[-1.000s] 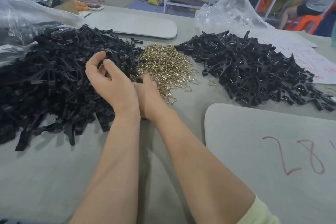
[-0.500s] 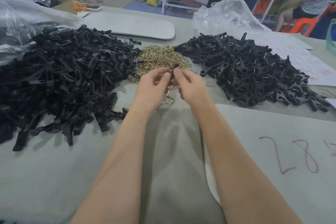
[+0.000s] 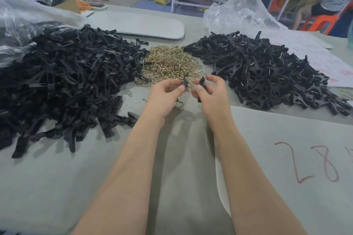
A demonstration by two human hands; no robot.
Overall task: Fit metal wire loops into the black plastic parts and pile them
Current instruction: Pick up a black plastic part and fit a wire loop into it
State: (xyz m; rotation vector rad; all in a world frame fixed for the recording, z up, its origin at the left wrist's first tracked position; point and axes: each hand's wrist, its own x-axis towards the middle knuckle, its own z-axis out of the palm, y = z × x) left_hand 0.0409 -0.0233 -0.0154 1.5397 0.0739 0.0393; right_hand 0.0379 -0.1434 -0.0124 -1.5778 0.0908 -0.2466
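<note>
A heap of brass wire loops lies in the middle of the grey table, just beyond my hands. Left of it spreads a big pile of plain black plastic parts. On the right lies a pile of black parts with wire showing in them. My left hand pinches one black plastic part between thumb and fingers. My right hand grips a second black part. The two hands are a few centimetres apart, over the near edge of the wire heap.
A grey board with red numbers lies at the near right. Another grey board lies at the back. Clear plastic bags sit at the far left and back right. People, stools and tables stand beyond the table.
My left hand has left the black pile and come to the middle. Both hands met at the wire heap and have now drawn slightly apart, each holding a black part.
</note>
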